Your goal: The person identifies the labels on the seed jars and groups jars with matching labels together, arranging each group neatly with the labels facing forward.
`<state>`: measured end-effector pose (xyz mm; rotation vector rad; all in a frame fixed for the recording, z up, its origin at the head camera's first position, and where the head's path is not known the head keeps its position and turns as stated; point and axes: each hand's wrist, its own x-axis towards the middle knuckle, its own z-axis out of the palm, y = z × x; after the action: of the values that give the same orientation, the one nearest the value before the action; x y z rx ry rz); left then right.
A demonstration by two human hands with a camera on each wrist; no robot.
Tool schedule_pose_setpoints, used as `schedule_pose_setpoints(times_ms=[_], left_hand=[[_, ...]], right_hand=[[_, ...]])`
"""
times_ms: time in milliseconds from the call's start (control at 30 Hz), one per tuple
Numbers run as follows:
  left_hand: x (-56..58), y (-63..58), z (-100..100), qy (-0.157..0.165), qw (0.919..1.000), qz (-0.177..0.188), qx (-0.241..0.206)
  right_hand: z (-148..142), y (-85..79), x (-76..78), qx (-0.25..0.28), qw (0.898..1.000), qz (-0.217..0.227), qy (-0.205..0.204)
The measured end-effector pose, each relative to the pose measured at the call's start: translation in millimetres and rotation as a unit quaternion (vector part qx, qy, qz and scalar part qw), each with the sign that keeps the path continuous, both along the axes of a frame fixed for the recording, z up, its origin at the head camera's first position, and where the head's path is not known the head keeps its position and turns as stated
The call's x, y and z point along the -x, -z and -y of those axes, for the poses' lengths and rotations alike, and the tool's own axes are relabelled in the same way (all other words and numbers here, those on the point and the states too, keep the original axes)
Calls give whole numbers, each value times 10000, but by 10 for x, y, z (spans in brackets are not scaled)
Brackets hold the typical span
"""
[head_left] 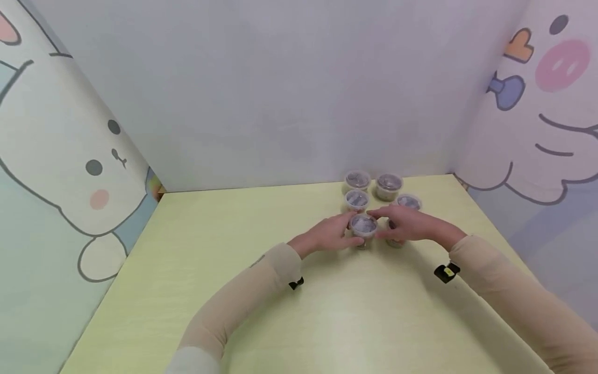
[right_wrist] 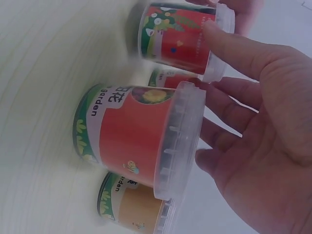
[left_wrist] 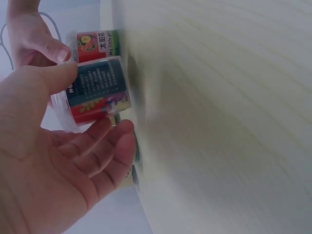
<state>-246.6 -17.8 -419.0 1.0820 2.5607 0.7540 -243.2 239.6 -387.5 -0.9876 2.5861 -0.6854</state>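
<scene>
Both hands are at one small round plastic cup (head_left: 363, 225) with a clear lid. My left hand (head_left: 329, 234) holds its left side, thumb on the dark and red label (left_wrist: 95, 83) and fingers curving round the other side. From the right, my right hand (head_left: 416, 224) pinches it; its thumb rests on the red label (right_wrist: 183, 41) near the lid. The cup stands upright, at or just above the table; which I cannot tell. Another red-labelled cup (right_wrist: 134, 131) is right beside it, partly under my right hand in the head view.
Behind the hands stand more lidded cups: one (head_left: 357, 200) just beyond, two (head_left: 358, 180) near the back wall (head_left: 280, 104), and one (head_left: 408, 201) beyond the right wrist. An orange-labelled cup (right_wrist: 141, 209) shows in the right wrist view. Cartoon-printed panels flank the pale yellow table (head_left: 233, 223).
</scene>
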Motion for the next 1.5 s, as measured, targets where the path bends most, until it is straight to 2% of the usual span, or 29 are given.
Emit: schedule_pose_setpoints(times_ms=[100,267,433,633,733,800,1000,1067,1133,1200,1267,1367,1500], left_hand=[[-28,16,58,9,9994,166,-302],[-61,-53,172,-94,9978,297,-585],[-63,-187,267,-169,9970,191,-730],[-63,-394,355,-252,9941,63,-1049],[-67,-483,402,-420,9910,25,-1267],[-69,-528,437,-563,9882,-26,-1423],[-64,-600,556,-1140,9746,93,-1927],[-51,-611,579,-1414,9687,239,-2025],[-37,-611,607,-1663,9621,489,-2103],[-24,-601,642,-1829,9556,780,-2177],[-22,-596,685,-1917,9497,1016,-2259],[-1,-556,759,-1980,9438,1117,-2398],[17,-474,842,-2063,9417,1110,-2415]], right_hand=[[16,22,-21,286,9986,428,103],[45,-4,-29,528,9966,539,342],[90,-96,-11,838,9942,578,352],[108,-225,14,1380,9835,1055,496],[146,-287,36,2010,9636,1660,589],[204,-317,53,2490,9433,2119,569],[492,-378,108,3651,8711,3229,608],[587,-391,142,3918,8468,3526,717],[681,-396,180,4096,8283,3733,825],[772,-392,215,4191,8184,3814,959],[857,-378,253,4237,8149,3809,1067],[983,-350,313,4329,8110,3738,1233],[1092,-282,370,4382,8028,3778,1439]])
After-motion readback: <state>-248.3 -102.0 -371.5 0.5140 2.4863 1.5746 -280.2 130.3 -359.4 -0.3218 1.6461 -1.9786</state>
